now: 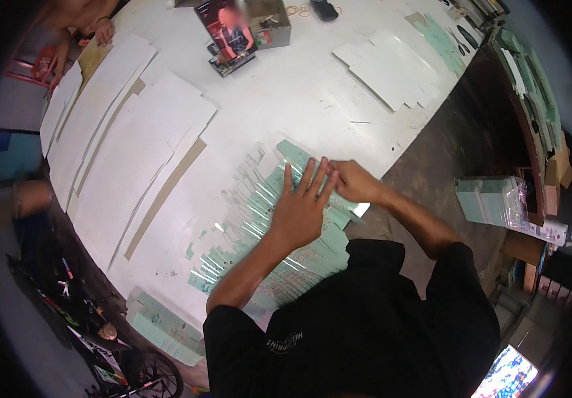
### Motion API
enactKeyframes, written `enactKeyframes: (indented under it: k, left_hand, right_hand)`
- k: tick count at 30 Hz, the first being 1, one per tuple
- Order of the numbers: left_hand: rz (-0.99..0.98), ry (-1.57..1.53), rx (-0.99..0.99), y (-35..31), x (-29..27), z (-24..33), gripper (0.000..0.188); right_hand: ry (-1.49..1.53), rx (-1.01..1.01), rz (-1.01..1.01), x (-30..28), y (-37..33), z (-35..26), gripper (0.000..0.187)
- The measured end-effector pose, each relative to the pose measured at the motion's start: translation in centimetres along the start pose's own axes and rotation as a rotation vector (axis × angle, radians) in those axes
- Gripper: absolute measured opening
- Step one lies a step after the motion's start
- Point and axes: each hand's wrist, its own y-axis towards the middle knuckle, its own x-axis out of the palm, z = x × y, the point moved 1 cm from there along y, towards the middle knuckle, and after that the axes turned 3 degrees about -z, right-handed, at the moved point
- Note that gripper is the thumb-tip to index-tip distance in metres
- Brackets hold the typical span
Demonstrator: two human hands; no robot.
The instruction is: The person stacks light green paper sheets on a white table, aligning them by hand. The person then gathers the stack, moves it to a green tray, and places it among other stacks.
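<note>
Many flat, pale-green folded cartons (pixel 259 209) with shiny clear strips lie overlapped in a fanned row along the near edge of the white table (pixel 286 99). My left hand (pixel 302 209) rests palm down over them, its fingers spread and pointing away from me. Just right of its fingertips is my right hand (pixel 352 180), at the right side of the cartons. Its fingers are curled together, and whatever they pinch is hidden. More of the cartons extend under my left forearm toward my body.
White die-cut sheets (pixel 160 119) cover the table's left side, near another person's hand (pixel 103 32). A propped-up screen (pixel 227 33) and a grey box (pixel 274 30) stand at the back. White sheets (pixel 392 69) and scissors (pixel 460 45) lie far right. Wrapped carton bundles (pixel 488 199) stand beyond the right edge.
</note>
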Motion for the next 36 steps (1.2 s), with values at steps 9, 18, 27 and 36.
enactKeyframes:
  k: [9,18,27,36]
  left_hand:
    - [0.003,-0.081,0.013,-0.1,0.2,-0.3,0.087]
    - [-0.120,-0.133,-0.113,0.1,-0.7,-0.2,0.089]
    - [0.059,-0.114,-0.121,-0.6,0.6,-0.3,0.061]
    - [-0.007,-0.083,-0.027,-0.1,-1.2,0.2,0.084]
  right_hand:
    - [0.033,-0.010,0.040,2.0,-0.3,1.1,0.024]
    - [-0.499,-0.004,0.687,-12.6,2.8,10.4,0.045]
    - [-0.761,-0.111,0.410,-2.6,1.2,3.3,0.052]
    - [0.082,0.019,0.110,-1.9,0.6,3.9,0.034]
